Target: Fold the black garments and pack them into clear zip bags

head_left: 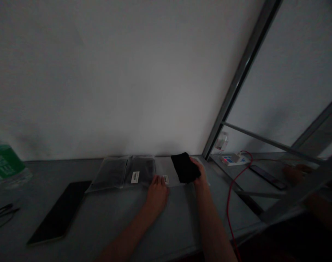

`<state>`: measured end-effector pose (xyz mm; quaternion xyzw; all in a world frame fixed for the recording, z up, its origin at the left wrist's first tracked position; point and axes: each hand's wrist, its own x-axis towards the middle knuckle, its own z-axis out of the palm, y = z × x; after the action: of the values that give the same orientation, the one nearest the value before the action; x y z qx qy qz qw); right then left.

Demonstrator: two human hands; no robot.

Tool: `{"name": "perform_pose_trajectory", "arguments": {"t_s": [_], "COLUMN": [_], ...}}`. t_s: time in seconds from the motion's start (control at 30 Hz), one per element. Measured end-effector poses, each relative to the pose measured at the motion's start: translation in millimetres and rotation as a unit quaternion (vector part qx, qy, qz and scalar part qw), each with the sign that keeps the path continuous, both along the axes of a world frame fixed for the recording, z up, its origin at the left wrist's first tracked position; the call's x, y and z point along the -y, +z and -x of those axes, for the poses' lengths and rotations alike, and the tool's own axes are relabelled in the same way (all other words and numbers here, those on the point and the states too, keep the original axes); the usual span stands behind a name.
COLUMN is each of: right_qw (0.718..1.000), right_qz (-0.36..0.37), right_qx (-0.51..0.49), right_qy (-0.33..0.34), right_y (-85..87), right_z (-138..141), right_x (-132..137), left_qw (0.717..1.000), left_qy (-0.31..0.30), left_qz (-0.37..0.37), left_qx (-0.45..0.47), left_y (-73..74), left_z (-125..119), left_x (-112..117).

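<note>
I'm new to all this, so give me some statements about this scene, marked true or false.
1. The right hand holds a black cloth bundle. True.
2. The left hand is raised against the wall. False: its fingers are at the near edge of a flat, clear plastic bag.
3. A thin red cable runs to the right of both hands. True.
4. The green-labelled clear plastic container stands between the hands. False: it is at the far left.
</note>
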<state>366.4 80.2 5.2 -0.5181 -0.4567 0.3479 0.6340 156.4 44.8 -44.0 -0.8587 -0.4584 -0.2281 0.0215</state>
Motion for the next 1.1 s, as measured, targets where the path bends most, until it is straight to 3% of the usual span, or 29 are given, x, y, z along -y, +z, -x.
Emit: {"name": "perform_pose_trajectory", "arguments": {"t_s": [0.17,0.3,0.43,0.6,0.73,0.83,0.97,1.03,1.1], "right_qw": [0.994,0.984,0.971,0.988,0.989,0.995,0.994,0.989,0.987], "right_qz": [0.024,0.047,0.079,0.092,0.085,0.072,0.042,0.028,0.007], "right_qx": [-0.071,-0.108,-0.151,-0.095,-0.122,-0.063,0.099,0.137,0.151], "right_qy": [0.082,0.131,0.169,0.08,0.0,0.032,-0.016,-0.038,-0.051], "right_y": [17.5,22.5,4.3,-28.1,-42.0,-44.1,-49.0,-54.8,-61.1], "right_z": [29.7,58.5,84.7,94.2,92.6,96.6,101.7,99.8,96.1], "right_x": [18.1,58.5,108.2,149.3,159.4,161.9,163.6,163.1,161.8], "left_qw": [0.996,0.985,0.99,0.993,0.985,0.938,0.819,0.793,0.797], "left_qy": [-0.012,-0.047,-0.006,0.043,0.062,0.106,0.27,0.319,0.329], "left_qz": [0.013,0.002,-0.026,-0.01,0.047,0.136,0.197,0.18,0.166], "left_qx": [0.087,0.166,0.142,0.109,0.154,0.302,0.467,0.487,0.478], "left_y": [21.4,34.6,13.6,-22.8,-18.9,-4.5,0.7,-3.4,-6.3], "left_z": [8.3,15.7,20.7,19.1,14.3,17.0,40.8,60.3,79.7], "left_x": [22.3,66.6,109.4,128.9,127.8,126.0,125.1,126.7,130.7]}}
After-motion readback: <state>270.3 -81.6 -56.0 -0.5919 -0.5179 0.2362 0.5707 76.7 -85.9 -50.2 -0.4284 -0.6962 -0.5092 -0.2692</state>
